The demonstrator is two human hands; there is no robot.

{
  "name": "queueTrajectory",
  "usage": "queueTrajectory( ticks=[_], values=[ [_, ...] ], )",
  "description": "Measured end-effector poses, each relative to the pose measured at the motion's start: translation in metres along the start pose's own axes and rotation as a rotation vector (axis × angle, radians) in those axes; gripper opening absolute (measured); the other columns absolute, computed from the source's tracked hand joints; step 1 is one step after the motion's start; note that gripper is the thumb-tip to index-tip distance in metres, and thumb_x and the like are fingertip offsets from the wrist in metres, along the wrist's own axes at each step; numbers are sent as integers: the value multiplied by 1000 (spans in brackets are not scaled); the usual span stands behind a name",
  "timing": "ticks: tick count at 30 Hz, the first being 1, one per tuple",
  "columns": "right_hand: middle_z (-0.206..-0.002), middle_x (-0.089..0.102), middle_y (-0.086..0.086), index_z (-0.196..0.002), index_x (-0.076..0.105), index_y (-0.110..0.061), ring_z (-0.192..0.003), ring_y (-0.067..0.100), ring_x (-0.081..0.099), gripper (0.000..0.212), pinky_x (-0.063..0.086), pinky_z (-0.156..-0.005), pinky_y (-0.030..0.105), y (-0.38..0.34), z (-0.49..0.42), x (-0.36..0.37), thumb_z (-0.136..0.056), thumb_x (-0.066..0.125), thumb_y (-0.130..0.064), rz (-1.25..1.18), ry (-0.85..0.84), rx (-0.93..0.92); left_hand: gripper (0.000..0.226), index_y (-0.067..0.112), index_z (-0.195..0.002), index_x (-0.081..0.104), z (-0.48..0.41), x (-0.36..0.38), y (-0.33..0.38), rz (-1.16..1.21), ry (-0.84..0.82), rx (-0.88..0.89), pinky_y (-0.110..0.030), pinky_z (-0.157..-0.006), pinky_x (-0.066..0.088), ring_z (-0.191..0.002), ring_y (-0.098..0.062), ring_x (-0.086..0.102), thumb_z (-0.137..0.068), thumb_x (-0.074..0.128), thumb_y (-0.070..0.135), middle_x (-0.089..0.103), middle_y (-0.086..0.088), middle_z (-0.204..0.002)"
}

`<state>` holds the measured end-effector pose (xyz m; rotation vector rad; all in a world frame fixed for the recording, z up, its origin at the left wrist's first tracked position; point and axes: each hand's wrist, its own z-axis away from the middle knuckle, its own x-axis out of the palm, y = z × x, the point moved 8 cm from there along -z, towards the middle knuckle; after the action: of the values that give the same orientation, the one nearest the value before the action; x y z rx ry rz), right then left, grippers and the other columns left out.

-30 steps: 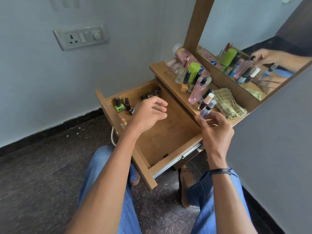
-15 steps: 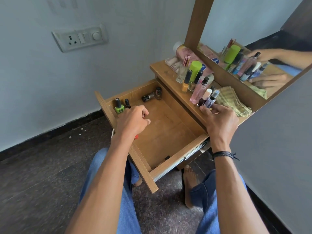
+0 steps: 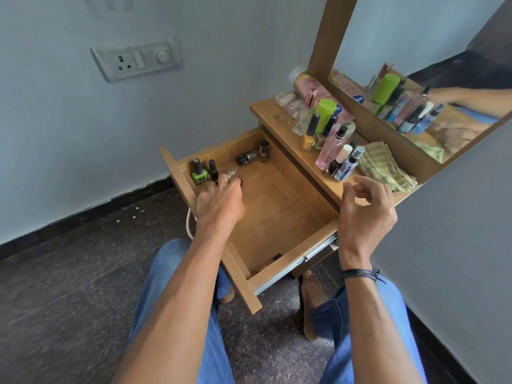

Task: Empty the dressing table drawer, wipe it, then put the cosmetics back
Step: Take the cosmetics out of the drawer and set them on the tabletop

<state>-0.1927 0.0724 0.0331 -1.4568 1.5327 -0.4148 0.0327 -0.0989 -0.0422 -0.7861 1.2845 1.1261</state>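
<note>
Drawer [image 3: 277, 212] mostly emptied; nail polishes [image 3: 199, 174] remain at its far edge. Left grip [image 3: 219, 200] pinches one; right grip [image 3: 365, 209] slack, empty.

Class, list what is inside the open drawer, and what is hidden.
In the drawer, five small bottles: green bottle, dark bottle, clear bottle at the left hand, lying bottle, upright corner bottle. The hand hides whatever is beneath it.

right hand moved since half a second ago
Yes. The right hand has pulled back off the lilac bottle, toward the person, and now holds nothing.
</note>
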Motion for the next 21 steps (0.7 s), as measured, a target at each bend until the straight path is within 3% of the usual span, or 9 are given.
queueTrajectory(
  ticks=[3, 7, 12, 17, 21],
  values=[
    [-83, 62, -5, -85, 70, -12, -71, 17, 60, 8, 55, -72, 49, -20, 13, -5, -87, 67, -5, -31, 65, -192, 49, 21, -142, 51, 3, 5, 2, -88, -114, -9, -42, -78, 43, -114, -28, 61, -96, 67, 26, 49, -3, -145],
    [-85, 64, 0, -84, 70, -8, -72, 20, 59, 10, 53, -65, 48, -36, 37, 16, -86, 66, 1, -57, -101, -343, 52, 18, -135, 57, 8, 8, 6, -184, -242, -3, -41, -77, 38, -117, -27, 58, -88, 77, 28, 50, -1, -139],
    [-84, 60, -2, -85, 68, -11, -73, 21, 58, 13, 52, -65, 44, -42, 62, 44, -85, 66, 2, -27, -354, -387, 56, 17, -131, 61, 9, 10, 7, -190, -327, 1, -40, -76, 38, -123, -25, 52, -80, 84, 20, 47, -1, -136],
    [-84, 58, -5, -84, 67, -15, -73, 16, 57, 15, 52, -62, 40, -37, 68, 55, -87, 67, -1, 9, -446, -358, 72, 17, -135, 59, 9, 12, 7, -227, -395, 0, -42, -85, 43, -129, -26, 47, -72, 91, 28, 42, -3, -142],
    [-85, 57, -5, -85, 67, -16, -73, 16, 57, 14, 53, -61, 40, -33, 72, 59, -88, 67, -2, 37, -481, -365, 68, 16, -135, 59, 9, 15, 5, -249, -400, -34, -41, -78, 41, -127, -26, 49, -74, 89, 23, 45, -7, -143]
  ],
)
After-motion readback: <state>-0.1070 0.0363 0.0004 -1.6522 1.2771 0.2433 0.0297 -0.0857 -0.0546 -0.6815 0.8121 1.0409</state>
